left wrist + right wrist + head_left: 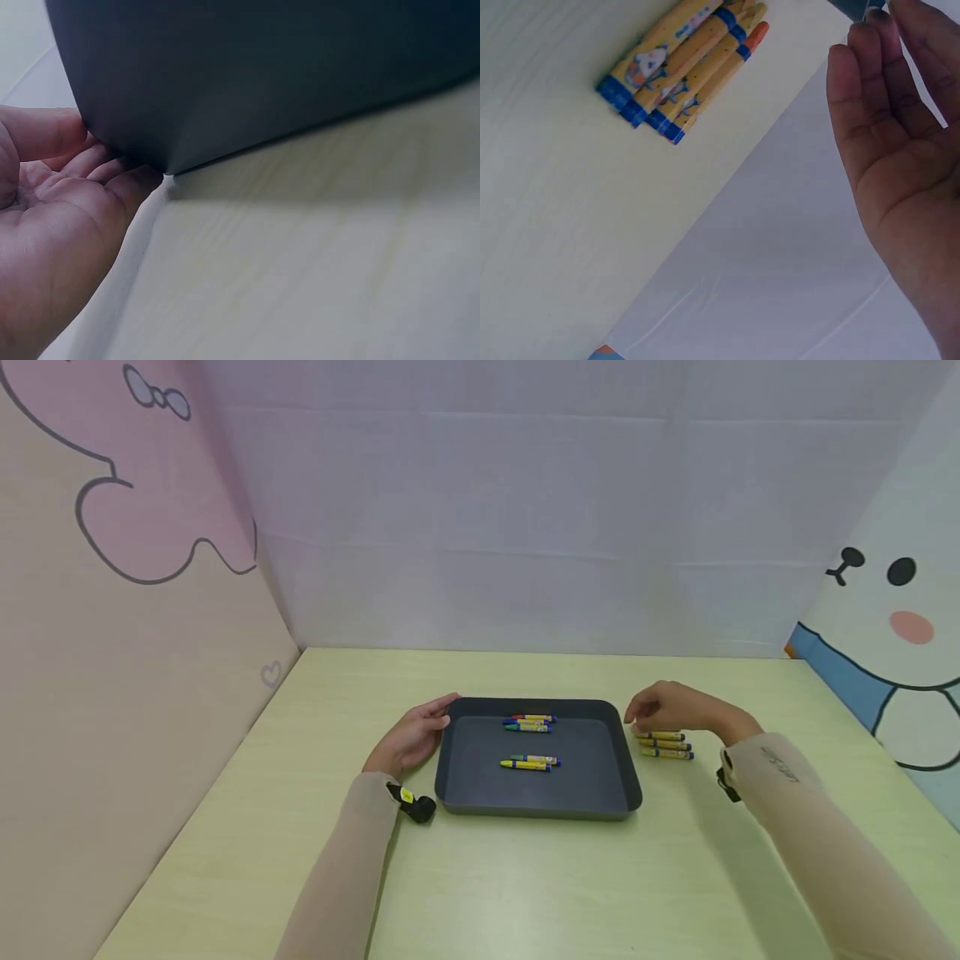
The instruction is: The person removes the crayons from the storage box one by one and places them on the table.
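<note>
A dark grey tray (pixel 585 785) lies on the table. My left hand (pixel 411 739) holds its far left corner, thumb (pixel 49 133) against the rim and the other fingers partly hidden behind and below it. Inside the tray lie crayons in two groups: red, blue and green crayons (pixel 529 723) farther back, and a green crayon with a yellow crayon (pixel 527 766) nearer. Just right of the tray, my right hand (pixel 671 706) hovers over the far end of a row of crayons (pixel 666 754). Its fingers bend loosely downward, and no crayon shows in them.
The row outside the tray has several crayons side by side, one with an orange tip (pixel 756 37). A pale wood-look table (pixel 525 885) carries everything. A white sheet (pixel 480 543) stands behind it, with printed panels (pixel 885 635) on both sides.
</note>
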`<state>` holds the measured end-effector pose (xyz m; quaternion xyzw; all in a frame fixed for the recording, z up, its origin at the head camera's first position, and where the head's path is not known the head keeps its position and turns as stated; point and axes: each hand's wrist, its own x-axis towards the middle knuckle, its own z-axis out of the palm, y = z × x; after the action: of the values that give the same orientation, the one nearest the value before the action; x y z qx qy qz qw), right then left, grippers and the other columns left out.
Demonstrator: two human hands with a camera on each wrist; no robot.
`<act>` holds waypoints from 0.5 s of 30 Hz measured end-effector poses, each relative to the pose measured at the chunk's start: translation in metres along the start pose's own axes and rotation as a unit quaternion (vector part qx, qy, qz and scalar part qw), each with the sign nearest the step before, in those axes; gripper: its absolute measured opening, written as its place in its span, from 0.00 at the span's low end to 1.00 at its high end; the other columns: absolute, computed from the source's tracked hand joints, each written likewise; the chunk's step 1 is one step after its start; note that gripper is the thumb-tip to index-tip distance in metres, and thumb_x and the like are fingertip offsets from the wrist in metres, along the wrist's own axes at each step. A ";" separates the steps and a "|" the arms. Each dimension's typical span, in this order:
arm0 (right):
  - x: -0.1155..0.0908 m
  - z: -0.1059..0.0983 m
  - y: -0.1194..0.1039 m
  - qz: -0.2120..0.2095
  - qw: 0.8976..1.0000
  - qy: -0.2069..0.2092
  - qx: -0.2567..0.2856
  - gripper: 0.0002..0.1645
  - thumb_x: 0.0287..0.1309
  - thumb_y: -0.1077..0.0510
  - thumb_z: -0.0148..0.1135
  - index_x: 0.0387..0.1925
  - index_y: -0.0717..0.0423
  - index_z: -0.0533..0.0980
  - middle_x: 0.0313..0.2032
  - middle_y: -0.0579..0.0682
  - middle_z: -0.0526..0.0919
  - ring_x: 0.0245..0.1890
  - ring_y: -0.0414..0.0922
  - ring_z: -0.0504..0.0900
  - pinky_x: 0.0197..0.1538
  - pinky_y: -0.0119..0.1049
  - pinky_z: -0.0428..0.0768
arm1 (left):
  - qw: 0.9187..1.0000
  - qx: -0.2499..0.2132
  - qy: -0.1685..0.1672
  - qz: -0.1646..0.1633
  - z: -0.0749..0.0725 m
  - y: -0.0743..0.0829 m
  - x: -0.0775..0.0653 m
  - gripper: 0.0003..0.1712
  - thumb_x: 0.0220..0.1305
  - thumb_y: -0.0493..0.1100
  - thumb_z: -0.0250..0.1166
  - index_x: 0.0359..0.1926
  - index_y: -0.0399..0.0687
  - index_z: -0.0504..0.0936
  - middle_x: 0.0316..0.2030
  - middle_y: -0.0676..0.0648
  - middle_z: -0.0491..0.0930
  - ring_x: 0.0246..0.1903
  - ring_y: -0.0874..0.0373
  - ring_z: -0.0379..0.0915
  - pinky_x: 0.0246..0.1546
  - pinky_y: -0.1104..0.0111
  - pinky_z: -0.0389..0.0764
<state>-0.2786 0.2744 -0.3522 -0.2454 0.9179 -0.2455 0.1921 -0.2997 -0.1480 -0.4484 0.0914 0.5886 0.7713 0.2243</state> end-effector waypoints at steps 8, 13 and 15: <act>0.019 0.000 -0.019 -0.008 0.999 -0.033 0.025 0.17 0.59 0.56 0.65 0.47 0.63 0.80 0.39 0.49 0.85 0.39 0.48 0.83 0.42 0.42 0.80 | 1.000 -0.001 0.009 -0.004 0.000 0.000 0.000 0.32 0.72 0.26 0.40 0.74 0.39 0.50 0.75 0.42 0.48 0.72 0.49 0.47 0.58 0.75 0.70; 0.029 0.000 -0.032 -0.017 0.999 -0.043 0.020 0.18 0.59 0.57 0.65 0.48 0.63 0.79 0.41 0.50 0.85 0.39 0.41 0.82 0.44 0.38 0.80 | 1.000 -0.001 0.009 -0.005 0.001 0.000 -0.001 0.32 0.72 0.26 0.41 0.75 0.39 0.50 0.75 0.43 0.47 0.72 0.49 0.47 0.55 0.76 0.71; 0.034 0.000 -0.037 -0.020 0.998 -0.048 0.019 0.19 0.59 0.57 0.65 0.49 0.63 0.79 0.41 0.50 0.85 0.39 0.41 0.82 0.44 0.39 0.80 | 1.000 0.000 0.011 -0.005 0.000 0.000 0.000 0.32 0.72 0.26 0.41 0.74 0.40 0.51 0.75 0.43 0.47 0.72 0.50 0.46 0.56 0.76 0.70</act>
<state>-0.2924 0.2281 -0.3403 -0.2717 0.8977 -0.2549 0.2352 -0.2991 -0.1479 -0.4479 0.0798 0.5912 0.7714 0.2216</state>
